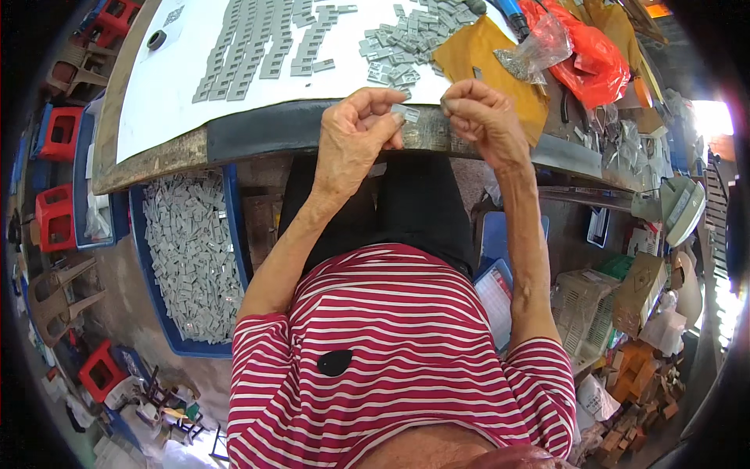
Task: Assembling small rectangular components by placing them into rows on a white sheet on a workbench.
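Observation:
My left hand (351, 129) pinches a small grey rectangular piece (405, 112) with a slot in it, held just over the table's near edge. To its right, my right hand (488, 121) has thumb and forefinger pressed together; a tiny dark bit may be between them, too small to name. Beyond my hands lies a loose heap of grey pieces (410, 43) like the one in my left hand. Long columns of such pieces (246, 47) stand laid out on the white sheet (168, 86) further left.
A mustard-yellow cloth (476, 51), a red plastic bag (601, 59) and a clear bag of small parts (539, 51) lie at the table's right. A black ring (157, 40) sits far left. Below the table on the left, a blue crate (180, 348) holds many grey pieces.

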A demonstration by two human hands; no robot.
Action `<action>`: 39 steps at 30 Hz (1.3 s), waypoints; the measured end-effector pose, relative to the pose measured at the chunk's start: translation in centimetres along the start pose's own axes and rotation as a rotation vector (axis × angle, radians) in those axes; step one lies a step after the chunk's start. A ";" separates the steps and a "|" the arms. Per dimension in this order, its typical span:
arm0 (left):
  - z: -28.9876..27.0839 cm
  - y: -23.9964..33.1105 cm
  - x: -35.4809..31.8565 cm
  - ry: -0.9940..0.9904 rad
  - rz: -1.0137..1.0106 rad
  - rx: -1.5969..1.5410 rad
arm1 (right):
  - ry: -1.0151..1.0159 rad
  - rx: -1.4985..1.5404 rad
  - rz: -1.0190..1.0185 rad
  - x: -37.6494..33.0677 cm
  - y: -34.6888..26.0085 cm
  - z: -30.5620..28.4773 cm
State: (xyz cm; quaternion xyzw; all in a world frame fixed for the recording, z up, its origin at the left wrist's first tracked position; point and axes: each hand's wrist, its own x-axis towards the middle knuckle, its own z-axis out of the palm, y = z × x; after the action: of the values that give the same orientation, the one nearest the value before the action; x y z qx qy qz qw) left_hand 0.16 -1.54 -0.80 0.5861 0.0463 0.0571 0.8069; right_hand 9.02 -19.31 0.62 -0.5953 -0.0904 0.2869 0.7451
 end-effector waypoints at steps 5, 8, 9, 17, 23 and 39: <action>0.0 -0.2 -0.4 0.028 0.001 0.062 | 0.020 -0.035 -0.027 -1.1 0.8 2.6; 0.0 -0.1 -0.5 0.020 0.031 0.113 | 0.024 -0.093 -0.045 -1.4 0.8 3.3; 0.0 -0.2 -0.6 0.022 0.031 0.112 | 0.033 -0.142 -0.055 -1.5 0.8 3.4; -0.1 0.1 -0.9 -0.029 0.057 0.275 | -0.008 -0.225 -0.054 -1.6 1.0 3.3; -0.2 -0.3 -0.9 -0.045 0.092 0.272 | -0.023 -0.236 -0.023 -1.5 1.1 3.4; 0.1 -0.7 -0.9 -0.017 0.046 0.161 | 0.021 -0.165 -0.049 -1.7 2.0 3.2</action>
State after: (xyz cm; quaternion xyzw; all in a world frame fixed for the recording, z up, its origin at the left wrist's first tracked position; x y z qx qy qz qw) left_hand -0.67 -2.01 -1.40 0.6506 0.0303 0.0667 0.7559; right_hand 5.49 -17.29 -0.03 -0.6551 -0.1203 0.2541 0.7013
